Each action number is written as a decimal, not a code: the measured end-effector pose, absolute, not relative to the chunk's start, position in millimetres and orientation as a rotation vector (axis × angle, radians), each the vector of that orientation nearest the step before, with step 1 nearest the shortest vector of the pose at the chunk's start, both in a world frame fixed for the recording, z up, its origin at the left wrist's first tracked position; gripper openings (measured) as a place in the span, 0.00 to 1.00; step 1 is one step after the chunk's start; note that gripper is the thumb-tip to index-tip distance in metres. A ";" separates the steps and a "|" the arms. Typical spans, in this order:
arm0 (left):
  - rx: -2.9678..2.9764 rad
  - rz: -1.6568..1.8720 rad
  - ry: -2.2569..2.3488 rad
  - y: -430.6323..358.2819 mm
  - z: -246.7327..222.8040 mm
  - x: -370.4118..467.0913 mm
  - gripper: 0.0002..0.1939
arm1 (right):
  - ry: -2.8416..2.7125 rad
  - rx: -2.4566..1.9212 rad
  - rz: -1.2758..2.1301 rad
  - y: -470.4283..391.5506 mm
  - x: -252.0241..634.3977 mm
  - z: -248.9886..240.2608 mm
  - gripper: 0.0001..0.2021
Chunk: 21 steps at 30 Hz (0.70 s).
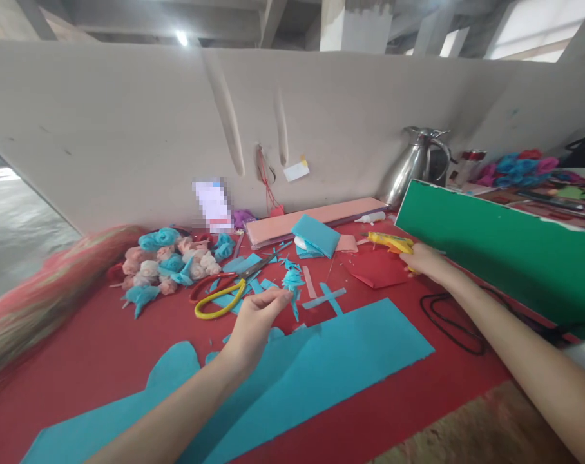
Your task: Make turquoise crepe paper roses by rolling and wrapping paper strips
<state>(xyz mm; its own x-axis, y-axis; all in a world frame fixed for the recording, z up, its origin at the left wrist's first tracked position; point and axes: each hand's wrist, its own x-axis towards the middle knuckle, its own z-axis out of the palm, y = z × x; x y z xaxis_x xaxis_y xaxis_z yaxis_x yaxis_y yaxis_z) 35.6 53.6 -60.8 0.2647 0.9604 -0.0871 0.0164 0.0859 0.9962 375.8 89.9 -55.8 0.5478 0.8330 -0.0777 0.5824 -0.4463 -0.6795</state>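
Far left: a heap of rolled flowers (171, 263), blue, pink and white, on the red-covered desk (99, 348), probably gathered there to leave room in front of the person. Beside it, scissors (244, 274) lie among blue scraps, blades pointing away, handles toward the person, presumably for easy pick-up.

Centre: left hand (254, 328) raised above a large blue sheet (345, 361). Its grip pinches a crinkled blue piece (293, 278) by fingertips only, likely so that most of the piece stays exposed and uncrushed.

Right of centre: yellow glue gun (392, 242), nozzle toward the middle. Right hand (421, 259) has its grip wrapped around the handle, arm stretched out. Whether the trigger is pressed, cannot tell. Black cable (450, 322) loops nearer the person, before a green board (495, 251), seemingly slack enough for reach.
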 end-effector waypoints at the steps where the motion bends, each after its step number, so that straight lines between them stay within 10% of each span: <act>1: 1.261 0.946 1.052 53.4 -60.6 35.7 0.14 | -1.067 -2.170 0.610 89.2 374.1 -54.9 0.15; 21: 0.967 1.169 0.931 89.8 -26.3 72.9 0.16 | -0.815 -1.962 0.949 72.7 346.9 -42.0 0.15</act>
<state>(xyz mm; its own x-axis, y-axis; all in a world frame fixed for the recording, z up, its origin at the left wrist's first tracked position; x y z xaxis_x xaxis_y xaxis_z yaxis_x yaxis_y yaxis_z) 72.9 89.8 -26.3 0.1483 0.9856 -0.0809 -0.2994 0.1227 0.9462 346.9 72.7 -42.0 0.5129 0.7947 -0.3247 0.2011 -0.4790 -0.8545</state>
